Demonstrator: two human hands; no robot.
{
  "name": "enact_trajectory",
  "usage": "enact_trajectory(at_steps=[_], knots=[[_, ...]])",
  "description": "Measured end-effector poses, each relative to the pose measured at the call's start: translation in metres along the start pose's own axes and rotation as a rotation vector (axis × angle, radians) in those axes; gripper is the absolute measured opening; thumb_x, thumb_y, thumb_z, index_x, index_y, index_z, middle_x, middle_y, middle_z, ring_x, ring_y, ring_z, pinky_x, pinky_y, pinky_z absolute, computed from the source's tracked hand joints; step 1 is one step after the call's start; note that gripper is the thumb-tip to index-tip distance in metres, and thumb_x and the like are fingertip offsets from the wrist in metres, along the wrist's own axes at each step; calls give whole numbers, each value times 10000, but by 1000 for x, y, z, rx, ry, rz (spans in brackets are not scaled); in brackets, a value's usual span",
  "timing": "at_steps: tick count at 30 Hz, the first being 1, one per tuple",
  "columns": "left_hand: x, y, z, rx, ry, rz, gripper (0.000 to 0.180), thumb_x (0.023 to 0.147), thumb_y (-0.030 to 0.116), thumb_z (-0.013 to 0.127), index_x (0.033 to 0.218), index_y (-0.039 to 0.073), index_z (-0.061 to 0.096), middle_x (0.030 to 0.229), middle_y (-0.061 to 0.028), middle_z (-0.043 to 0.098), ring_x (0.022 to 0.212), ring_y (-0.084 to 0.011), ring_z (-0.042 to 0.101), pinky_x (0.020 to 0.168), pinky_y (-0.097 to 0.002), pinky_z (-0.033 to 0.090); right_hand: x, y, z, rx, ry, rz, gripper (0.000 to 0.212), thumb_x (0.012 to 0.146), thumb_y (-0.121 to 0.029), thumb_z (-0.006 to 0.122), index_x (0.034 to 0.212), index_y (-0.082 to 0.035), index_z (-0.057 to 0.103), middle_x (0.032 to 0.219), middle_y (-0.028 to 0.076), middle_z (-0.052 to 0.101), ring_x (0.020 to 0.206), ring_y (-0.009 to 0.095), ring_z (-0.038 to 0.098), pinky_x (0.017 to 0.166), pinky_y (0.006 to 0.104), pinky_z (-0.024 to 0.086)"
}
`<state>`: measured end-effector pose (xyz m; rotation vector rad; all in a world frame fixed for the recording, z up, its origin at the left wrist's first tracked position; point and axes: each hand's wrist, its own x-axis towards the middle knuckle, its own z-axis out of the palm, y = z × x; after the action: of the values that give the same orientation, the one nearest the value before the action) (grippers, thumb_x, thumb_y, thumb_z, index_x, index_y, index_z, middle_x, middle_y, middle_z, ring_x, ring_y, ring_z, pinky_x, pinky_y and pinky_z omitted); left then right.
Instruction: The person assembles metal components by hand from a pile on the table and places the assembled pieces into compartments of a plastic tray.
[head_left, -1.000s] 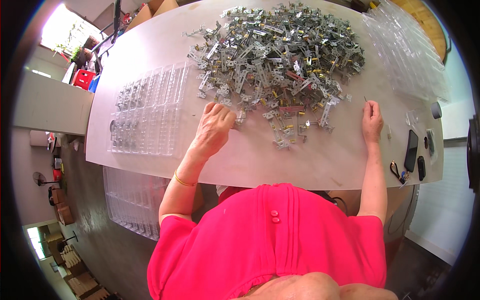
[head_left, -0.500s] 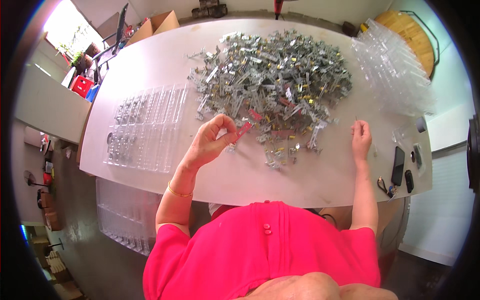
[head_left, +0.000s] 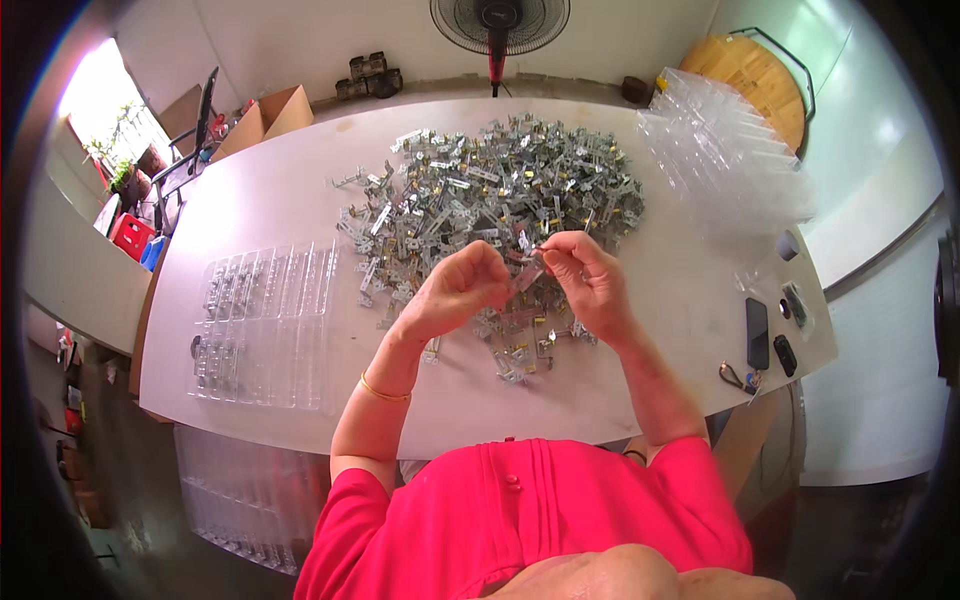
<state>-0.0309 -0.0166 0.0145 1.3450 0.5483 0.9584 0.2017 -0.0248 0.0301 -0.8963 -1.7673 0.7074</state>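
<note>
Over the near side of a heap of small metal brackets, my two hands are held close together. My left hand is closed in a pinch on a flat, pinkish-red metal strip, whose end sticks out toward the right. Between the thumb and forefinger of my right hand is a small thin piece, too small to name, just above the strip. Whether the two pieces touch I cannot tell. Silvery parts, some with yellow bits, lie beneath both hands.
Left on the white table is a clear plastic tray, partly filled with metal parts. Clear trays are piled at the far right. A phone and keys lie near the right edge. Behind the table stands a fan.
My right hand has come in from the right side of the table to meet my left hand over the heap. The whole view has tilted up, bringing the fan into sight.
</note>
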Motion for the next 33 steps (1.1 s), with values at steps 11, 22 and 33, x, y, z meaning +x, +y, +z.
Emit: enact_trajectory(at_steps=[11, 22, 33], knots=[[11, -5, 14, 560, 282, 229, 407, 942, 137, 698, 1269, 9, 491, 1049, -75, 593, 940, -156, 602, 827, -306, 499, 24, -8, 29, -21, 146, 85, 87, 1005, -115, 622, 1033, -33, 616, 805, 32, 664, 699, 80, 640, 618, 263, 526], [9, 5, 0, -157, 393, -25, 269, 1060, 222, 499, 1191, 8, 597, 744, 5, 536, 545, -71, 447, 494, -218, 366, 43, -10, 51, -29, 305, -129, 75, 984, -116, 659, 990, -43, 639, 711, -10, 571, 612, 41, 475, 543, 223, 414], [5, 15, -6, -417, 433, -78, 208, 1033, 171, 506, 1150, 18, 586, 707, -11, 523, 491, -62, 390, 431, -216, 283, 31, -22, 64, -68, 178, 30, 38, 966, -85, 667, 960, -52, 649, 650, -28, 548, 583, 17, 457, 512, 220, 394]])
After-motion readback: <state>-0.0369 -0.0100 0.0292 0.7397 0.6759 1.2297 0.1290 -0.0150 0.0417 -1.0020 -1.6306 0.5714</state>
